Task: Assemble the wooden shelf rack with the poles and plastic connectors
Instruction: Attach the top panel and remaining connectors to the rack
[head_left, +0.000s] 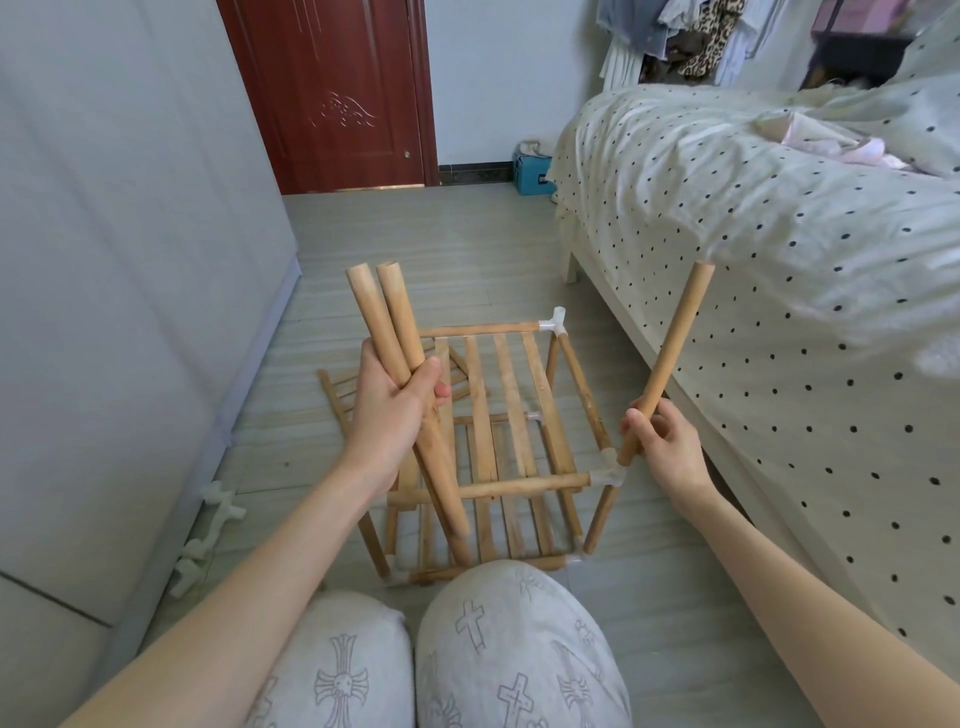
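Head view looks down past my knees (431, 654) at the floor (467, 249); my left hand (392, 402) has its grip curled round two poles (387, 317), held as a bundle, their upper ends rising beyond the knuckles and their lower ends slanting down across the rack; my right hand (662, 441) pinches a single pole (670, 353) close to its lower end, fingers wrapped round it, the pole leaning up and away towards the bed (779, 260); its bottom tip sits just beside a plastic connector (608, 473) at the near right corner of the wooden shelf rack (509, 415), though I cannot tell whether it touches; the rack stands between my two hands, slatted tiers one above the other, with another connector (555, 322) at the far right corner; beyond my left grip a loose slatted panel (337, 389) lies flat on the floor; below and left of that grip, spare white connectors (208, 535) lie along the grey cabinet (130, 260).
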